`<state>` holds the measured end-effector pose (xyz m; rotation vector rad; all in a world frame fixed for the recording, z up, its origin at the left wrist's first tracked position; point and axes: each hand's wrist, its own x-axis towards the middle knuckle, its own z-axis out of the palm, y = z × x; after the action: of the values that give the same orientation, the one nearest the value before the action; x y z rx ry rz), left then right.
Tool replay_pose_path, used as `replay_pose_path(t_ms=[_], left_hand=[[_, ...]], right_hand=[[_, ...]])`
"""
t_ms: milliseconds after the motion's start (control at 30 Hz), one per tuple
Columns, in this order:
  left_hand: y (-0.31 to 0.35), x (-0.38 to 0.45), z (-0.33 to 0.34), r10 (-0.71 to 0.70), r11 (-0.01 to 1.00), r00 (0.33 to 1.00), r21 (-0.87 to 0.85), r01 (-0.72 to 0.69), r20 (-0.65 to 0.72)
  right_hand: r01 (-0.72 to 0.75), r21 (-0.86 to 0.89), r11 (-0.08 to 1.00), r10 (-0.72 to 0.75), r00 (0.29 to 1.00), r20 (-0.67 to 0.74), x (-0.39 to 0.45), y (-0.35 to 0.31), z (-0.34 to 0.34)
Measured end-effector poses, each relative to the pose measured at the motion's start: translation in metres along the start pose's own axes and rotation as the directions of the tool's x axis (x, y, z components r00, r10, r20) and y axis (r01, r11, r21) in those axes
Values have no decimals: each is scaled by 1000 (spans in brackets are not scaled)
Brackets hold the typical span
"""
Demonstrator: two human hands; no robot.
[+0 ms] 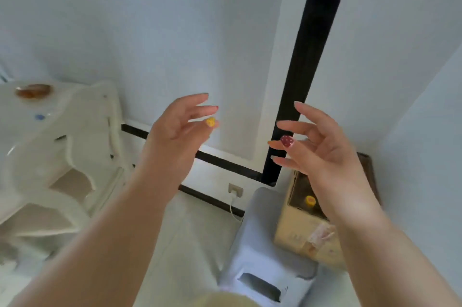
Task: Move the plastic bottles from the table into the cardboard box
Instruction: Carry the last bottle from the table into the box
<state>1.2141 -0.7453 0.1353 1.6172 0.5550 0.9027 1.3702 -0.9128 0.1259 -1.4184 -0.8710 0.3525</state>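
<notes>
White wall ahead, both hands empty: left hand (pixel 175 129) and right hand (pixel 325 149) fingers spread. Cardboard box (pixel 300 219) under the right palm holds a yellow-capped bottle (pixel 310 201). Table (pixel 50 131) sits way left, so a blind reach could knock stuff.

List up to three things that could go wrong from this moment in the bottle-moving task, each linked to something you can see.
1. The left hand and right hand are both empty and raised, so no bottle is being moved.
2. The cardboard box stands on the floor, partly behind the right forearm; a drop might miss it.
3. The white table lies at the view's left edge, blurred, which could make reaching clumsy.
</notes>
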Motion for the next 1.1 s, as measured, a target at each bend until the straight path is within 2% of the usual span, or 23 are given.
replay_pose_path(t_ms=[167, 267, 433, 600, 733, 933, 1100], left_hand=[[27, -90, -83, -56, 997, 982, 41, 65, -183], [47, -140, -139, -42, 995, 939, 67, 68, -342], [74, -237, -242, -27, 988, 824, 112, 109, -566], [96, -346, -348, 13, 971, 641, 162, 174, -767], [112, -436, -438, 47, 960, 540, 187, 208, -840], [135, -556, -580, 110, 922, 443, 258, 288, -890], [141, -616, -681, 131, 903, 374, 266, 338, -918]], right_hand=[[-5, 101, 995, -16, 980, 200, -47, -32, 71], [-1, 174, 985, -57, 943, 327, -67, -52, 126], [5, 257, 966, -146, 833, 534, -113, -87, 239], [-55, 364, 930, -233, 678, 697, -185, -121, 371], [-101, 430, 897, -293, 592, 751, -261, -151, 475], [-160, 480, 863, -320, 561, 763, -375, -193, 623], [-195, 473, 859, -315, 527, 790, -433, -219, 724]])
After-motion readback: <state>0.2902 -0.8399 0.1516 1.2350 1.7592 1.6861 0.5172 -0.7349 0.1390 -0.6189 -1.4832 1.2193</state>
